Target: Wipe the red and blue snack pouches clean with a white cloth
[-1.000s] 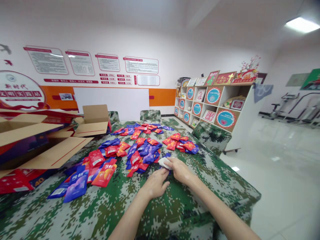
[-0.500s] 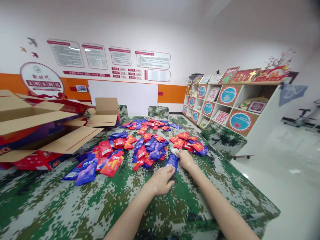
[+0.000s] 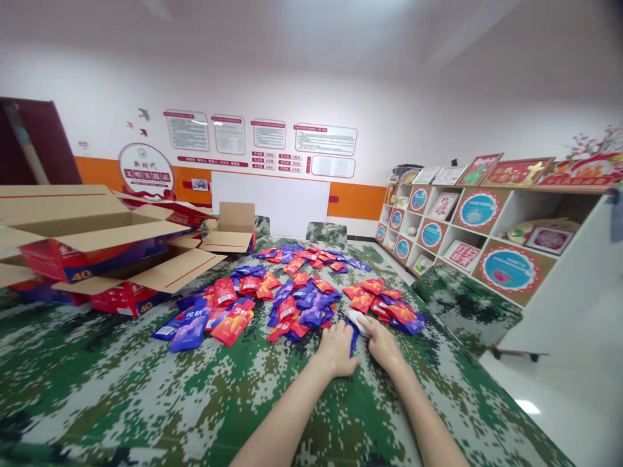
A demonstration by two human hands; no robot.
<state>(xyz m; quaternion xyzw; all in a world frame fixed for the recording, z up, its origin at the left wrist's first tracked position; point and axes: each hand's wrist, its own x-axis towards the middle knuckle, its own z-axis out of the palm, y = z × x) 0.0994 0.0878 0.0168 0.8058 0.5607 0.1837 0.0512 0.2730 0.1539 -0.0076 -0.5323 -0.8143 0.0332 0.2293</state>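
Note:
My left hand (image 3: pixel 337 349) lies flat on a blue packet (image 3: pixel 353 338) on the camouflage-covered table (image 3: pixel 204 395), fingers stretched out. Beside it my right hand (image 3: pixel 383 340) is closed on a small white cloth or wipe (image 3: pixel 357 319) at the packet's far end. Just beyond my hands lie heaps of red and blue packets (image 3: pixel 302 301), with another heap to the right (image 3: pixel 384 303) and larger packets to the left (image 3: pixel 204 324).
Open cardboard boxes (image 3: pixel 97 250) stand on the table's left side, a smaller one (image 3: pixel 232 227) farther back. A shelf unit (image 3: pixel 487 233) with round signs and frames lines the right wall. Camouflage-covered chairs (image 3: pixel 464 305) sit along the table's edges.
The camera has turned left and the view has shifted. My hands have drawn closer together over the blue packet, the right one still holding the white cloth.

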